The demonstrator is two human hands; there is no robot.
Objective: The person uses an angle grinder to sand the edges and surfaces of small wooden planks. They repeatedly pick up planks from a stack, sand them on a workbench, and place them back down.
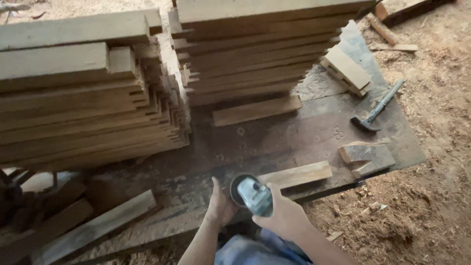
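both bare forearms rise from the bottom edge and meet at the grinder (pixel 252 195). the left hand (pixel 219 205) cups its left side, thumb up, grip closed. the right hand (pixel 283 214) wraps its body from the right, fingers curled tight.

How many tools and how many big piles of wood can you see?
Tall stacks of pale wooden planks: 2
Dark metal hammers: 1
Grey handheld angle grinders: 1, held in both hands: left hand, right hand
Total: 4
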